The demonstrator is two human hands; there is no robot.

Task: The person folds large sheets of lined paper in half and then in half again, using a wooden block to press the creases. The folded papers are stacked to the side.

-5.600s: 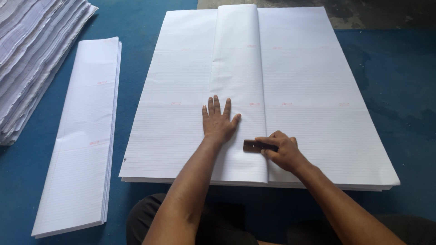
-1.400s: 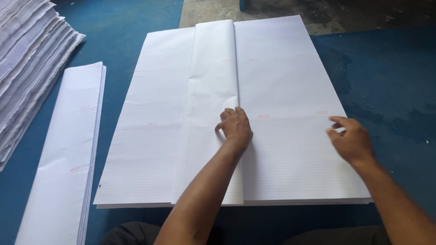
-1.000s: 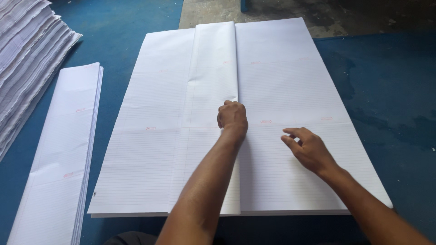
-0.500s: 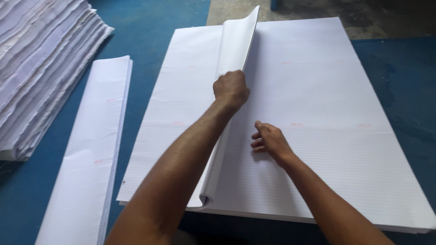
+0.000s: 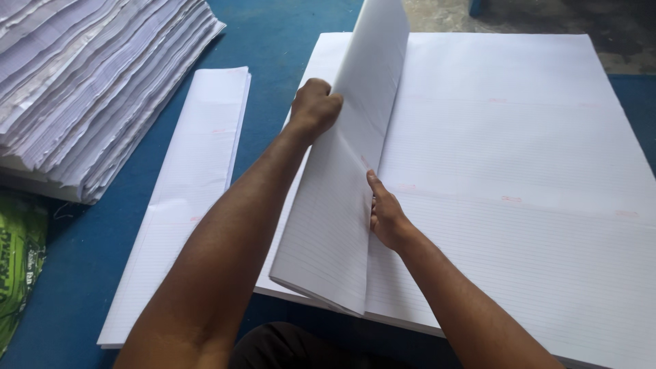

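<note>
Left hand: the left hand (image 5: 315, 108) is up off the stack, fingers curled tight over the long edge of the folded sheet bundle (image 5: 345, 184), knuckles toward the camera, gripping it from the left.
Right hand: the right hand (image 5: 386, 215) sits low against the bundle's right face, thumb pointing up along the paper; the other fingers slip behind the fold, so I cannot tell whether they pinch it or just press flat.
Folded sheet bundle: lifted and standing nearly on edge, tilted a little leftward, its near end hanging over the front of the big stack and its far end running out the top of the view. Faint ruled lines show on its face.
Large sheet stack: the large sheet stack (image 5: 533, 171) of ruled white paper lies flat under and to the right of both hands, with small red marks across the middle and a thick front edge visible.
Narrow folded pile: a narrow folded pile (image 5: 195, 191) of long white strips lies flat on the left, just beside the big stack, parallel to it.
Tall paper heap: a tall paper heap (image 5: 96, 82) fills the top left corner, edges ragged and fanned.
Blue floor: the blue floor (image 5: 273, 34) carries everything.
Green bag: a green bag (image 5: 17, 260) peeks in at the left edge below the heap.
</note>
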